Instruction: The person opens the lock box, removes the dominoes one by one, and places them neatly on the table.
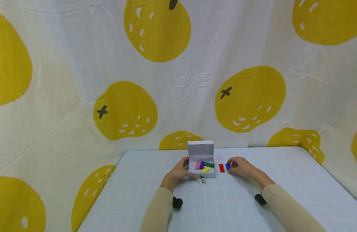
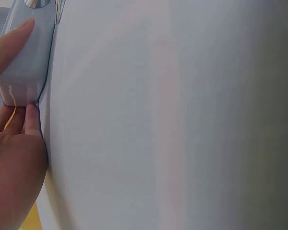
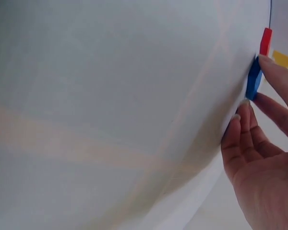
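A small white metal box (image 1: pixel 208 176) stands on the table with its lid (image 1: pixel 201 150) raised. Inside it lie a pink block (image 1: pixel 197 165), a purple block (image 1: pixel 202 165), a green block (image 1: pixel 209 164) and a yellow block (image 1: pixel 205 169). My left hand (image 1: pixel 178 171) grips the box's left end, thumb along the front (image 2: pixel 19 67). To the right of the box, a red block (image 1: pixel 221 168) lies flat on the table. Just beyond it, my right hand (image 1: pixel 241 167) pinches a blue block (image 3: pixel 253 79) between thumb and a finger, at the tabletop.
Keys (image 1: pixel 201 181) hang at the box's front lock. The pale checked tabletop (image 1: pixel 210 206) meets a white curtain (image 1: pixel 181 106) with yellow fruit prints along its back edge. A dark wrist camera sits under each sleeve.
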{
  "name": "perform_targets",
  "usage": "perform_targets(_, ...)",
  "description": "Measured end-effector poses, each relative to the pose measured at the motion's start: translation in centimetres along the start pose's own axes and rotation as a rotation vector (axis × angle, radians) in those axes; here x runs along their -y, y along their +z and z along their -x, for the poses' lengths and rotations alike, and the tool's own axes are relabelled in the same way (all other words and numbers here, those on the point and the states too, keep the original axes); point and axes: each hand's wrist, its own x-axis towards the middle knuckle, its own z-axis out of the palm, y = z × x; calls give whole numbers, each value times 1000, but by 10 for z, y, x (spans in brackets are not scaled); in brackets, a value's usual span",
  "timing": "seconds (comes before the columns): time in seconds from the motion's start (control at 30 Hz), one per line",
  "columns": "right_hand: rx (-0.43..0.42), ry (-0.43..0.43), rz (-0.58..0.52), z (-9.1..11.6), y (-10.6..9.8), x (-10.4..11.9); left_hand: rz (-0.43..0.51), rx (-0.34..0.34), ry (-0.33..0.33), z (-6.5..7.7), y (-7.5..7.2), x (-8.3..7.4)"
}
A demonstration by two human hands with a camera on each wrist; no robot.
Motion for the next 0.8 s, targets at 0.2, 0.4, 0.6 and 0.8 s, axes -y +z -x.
perform_targets(0.2, 3, 24, -12, 3, 0, 4, -6, 0, -9, -1, 0, 1)
perform_targets(0.4, 13, 38, -7, 6, -1, 6, 12, 10, 3, 0, -1, 2)
perform_targets(0.6, 17, 40, 5, 12, -4, 7, 19, 6, -5, -1, -1, 2)
perform_targets(0.8, 13, 28, 13, 19, -7, 9, 15, 8, -6, -2, 0, 1)
